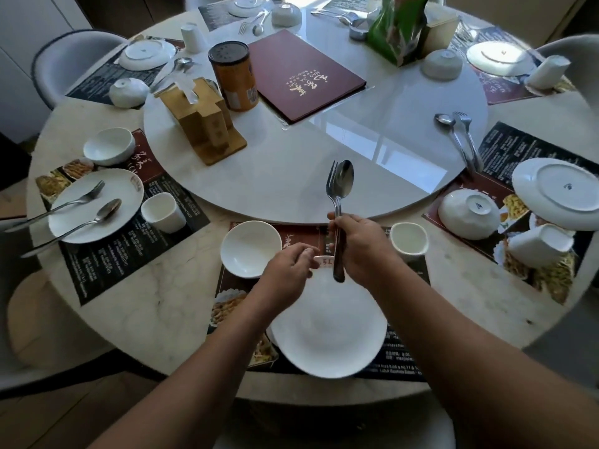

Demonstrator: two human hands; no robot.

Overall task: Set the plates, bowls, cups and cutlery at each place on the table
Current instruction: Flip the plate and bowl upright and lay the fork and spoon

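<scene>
Curled round two handles at once, my right hand (359, 251) holds the fork (332, 176) and spoon (344, 179) as a pair. Their heads point to 12 o'clock and their handle ends hang over the far rim of my plate (327, 332). My left hand (288, 265) sits at the plate's 11 o'clock rim with its fingers bent; I cannot tell whether they pinch the rim or only touch it.

The plate lies face up on the placemat (403, 354) straight before me. The bowl (249, 247) is at its 10 o'clock and the cup (409, 238) at its 2 o'clock, both mouth up. This place seems to lack only its cutlery, so I judge that to be the step in hand.

The neighbouring plate (97, 205) at 9 o'clock carries a fork and spoon laid side by side, which gives the pattern. Next I would tip my pair down flat, part them on my plate, and let go gently so neither slides. The setting at 3 o'clock, with its upturned plate (557, 192), looks undone.
</scene>
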